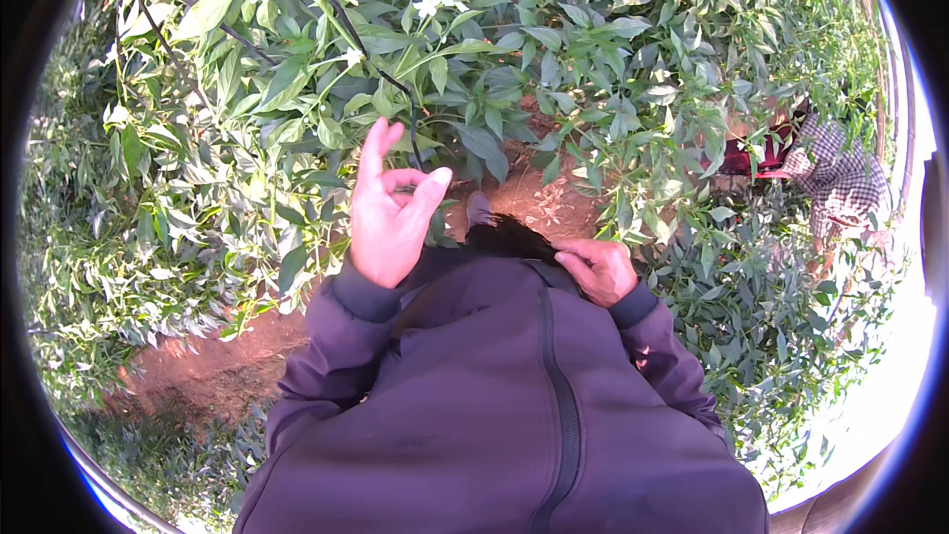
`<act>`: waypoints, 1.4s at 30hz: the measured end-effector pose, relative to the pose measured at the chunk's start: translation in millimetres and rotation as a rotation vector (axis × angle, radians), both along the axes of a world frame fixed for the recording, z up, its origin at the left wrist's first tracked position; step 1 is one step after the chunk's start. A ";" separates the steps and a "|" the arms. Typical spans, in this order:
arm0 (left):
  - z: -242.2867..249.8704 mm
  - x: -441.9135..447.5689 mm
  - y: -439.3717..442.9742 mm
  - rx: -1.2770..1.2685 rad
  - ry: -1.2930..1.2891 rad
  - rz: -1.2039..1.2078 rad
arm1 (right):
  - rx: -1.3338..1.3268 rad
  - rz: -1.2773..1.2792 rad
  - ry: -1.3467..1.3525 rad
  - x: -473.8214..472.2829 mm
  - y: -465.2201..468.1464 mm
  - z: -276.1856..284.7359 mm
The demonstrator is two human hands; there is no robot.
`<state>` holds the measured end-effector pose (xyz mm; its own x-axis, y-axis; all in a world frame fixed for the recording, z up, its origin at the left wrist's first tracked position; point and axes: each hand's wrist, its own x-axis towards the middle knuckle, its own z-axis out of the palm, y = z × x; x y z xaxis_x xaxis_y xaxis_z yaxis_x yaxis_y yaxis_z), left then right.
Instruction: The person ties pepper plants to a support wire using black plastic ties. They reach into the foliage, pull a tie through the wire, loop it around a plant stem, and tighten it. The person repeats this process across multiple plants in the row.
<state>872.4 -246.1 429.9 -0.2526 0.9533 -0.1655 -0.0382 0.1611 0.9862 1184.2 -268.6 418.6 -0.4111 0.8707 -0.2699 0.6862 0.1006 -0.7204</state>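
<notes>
My left hand (389,215) is raised at the edge of pepper plants (319,89) that bear white flowers. Its fingers point up, some of them curled, and a black cord (397,81) runs down from the top through the leaves, past the fingertips. Whether the hand touches the cord, I cannot tell. My right hand (597,267) is low in front of the jacket (474,386), thumb and fingers closed on a bundle of thin black strands (511,237). The bundle spreads to the left from that hand, over the lower part of my body.
Dense pepper plants stand ahead and on both sides. Reddish bare soil (549,189) shows between the rows, with a shoe (478,208) on it. A person in a checked garment (838,170) is among the plants at the right. More dark cords (167,37) cross the upper left.
</notes>
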 end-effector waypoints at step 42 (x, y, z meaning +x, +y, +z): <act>-110.4 176.7 105.0 0.465 1.268 -0.732 | -0.380 -0.297 0.589 -3.7 62.7 53.3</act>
